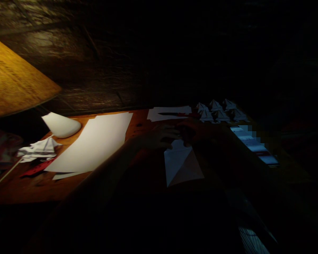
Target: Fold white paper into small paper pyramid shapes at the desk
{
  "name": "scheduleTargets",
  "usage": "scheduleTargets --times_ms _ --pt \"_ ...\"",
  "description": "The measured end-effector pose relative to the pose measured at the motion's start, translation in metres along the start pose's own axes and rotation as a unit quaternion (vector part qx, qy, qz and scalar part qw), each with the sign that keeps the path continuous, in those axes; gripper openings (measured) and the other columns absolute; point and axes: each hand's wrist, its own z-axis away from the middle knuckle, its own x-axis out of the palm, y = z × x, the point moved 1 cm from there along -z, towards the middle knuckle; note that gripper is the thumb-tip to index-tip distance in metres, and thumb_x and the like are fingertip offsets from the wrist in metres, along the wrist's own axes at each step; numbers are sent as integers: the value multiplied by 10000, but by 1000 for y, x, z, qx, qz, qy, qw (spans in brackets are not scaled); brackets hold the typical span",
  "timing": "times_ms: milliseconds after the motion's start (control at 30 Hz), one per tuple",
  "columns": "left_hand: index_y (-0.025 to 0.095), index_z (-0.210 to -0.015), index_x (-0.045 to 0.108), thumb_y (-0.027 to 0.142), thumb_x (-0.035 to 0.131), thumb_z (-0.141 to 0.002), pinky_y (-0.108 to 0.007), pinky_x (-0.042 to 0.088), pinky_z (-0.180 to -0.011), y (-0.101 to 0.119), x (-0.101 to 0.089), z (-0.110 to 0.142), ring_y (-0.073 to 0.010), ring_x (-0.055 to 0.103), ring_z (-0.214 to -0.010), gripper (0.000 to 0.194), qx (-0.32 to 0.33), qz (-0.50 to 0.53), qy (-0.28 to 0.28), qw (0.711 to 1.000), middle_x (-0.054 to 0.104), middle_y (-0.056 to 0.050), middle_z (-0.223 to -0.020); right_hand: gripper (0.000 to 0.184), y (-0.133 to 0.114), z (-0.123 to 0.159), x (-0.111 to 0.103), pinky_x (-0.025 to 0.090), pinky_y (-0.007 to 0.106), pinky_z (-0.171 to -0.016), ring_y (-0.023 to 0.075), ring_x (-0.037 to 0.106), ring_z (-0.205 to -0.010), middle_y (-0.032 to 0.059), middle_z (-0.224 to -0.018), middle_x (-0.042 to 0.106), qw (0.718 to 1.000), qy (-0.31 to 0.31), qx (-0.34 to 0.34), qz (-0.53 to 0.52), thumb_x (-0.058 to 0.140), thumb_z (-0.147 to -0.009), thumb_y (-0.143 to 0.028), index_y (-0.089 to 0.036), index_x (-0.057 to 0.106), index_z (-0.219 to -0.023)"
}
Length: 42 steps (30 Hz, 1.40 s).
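Lying on the table [139, 123]: one creased paper [182, 165], long axis running nearward from left hand [167, 135] and right hand [188, 129], both at its far end, fingers' grip too dark to tell.

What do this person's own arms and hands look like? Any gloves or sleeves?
The left hand and right hand have ordinary human fingers; no gloves show. The left forearm seems bare, with no visible sleeve, cable or marking. Deep shadow hides the rest.
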Motion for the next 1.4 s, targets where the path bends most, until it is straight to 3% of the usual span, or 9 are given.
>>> scheduleTargets --times_ms 267,467,600,833,1233,1400 --pt "371 -1499 530 423 789 -876 -599 174 -1266 5 -9 2 -310 236 -1577 677 3 6 -57 998 404 -19 -1658 990 7 -2 2 364 564 -1175 387 433 -1418 138 -1521 479 1000 -9 -1 2 866 -665 -598 -261 489 -1516" --pt "390 -1532 484 442 747 -904 -611 129 -1275 6 -8 3 -309 164 -1602 683 -3 2 -73 997 350 1 -1684 1005 6 -1 1 341 548 -1200 380 414 -1437 134 -1537 462 1000 -15 3 4 852 -675 -614 -270 470 -1538" --pt "405 -1554 444 359 664 -950 -622 93 -1276 7 -8 5 -296 118 -1614 644 -4 7 -88 996 308 23 -1701 1012 4 0 0 343 576 -1186 395 409 -1439 149 -1547 452 1000 -14 12 5 846 -673 -629 -259 471 -1537" --pt "388 -1586 399 425 680 -905 -669 46 -1260 8 -12 9 -354 81 -1610 738 -12 10 -101 995 282 -7 -1714 1025 2 -1 -1 324 572 -1191 393 410 -1426 149 -1541 468 1000 -13 6 4 855 -659 -634 -252 479 -1532" --pt "391 -1584 403 452 710 -873 -663 151 -1248 7 -13 10 -347 145 -1599 777 13 26 -94 995 353 -26 -1685 1012 3 -1 0 338 572 -1190 383 425 -1423 135 -1515 489 1000 -10 4 2 877 -646 -619 -266 495 -1514" --pt "371 -1578 423 568 720 -866 -662 149 -1245 8 -15 11 -367 154 -1595 797 10 34 -94 995 322 -50 -1699 1018 3 -1 0 343 565 -1190 384 423 -1433 155 -1541 471 1000 -14 19 7 876 -656 -597 -235 482 -1523"
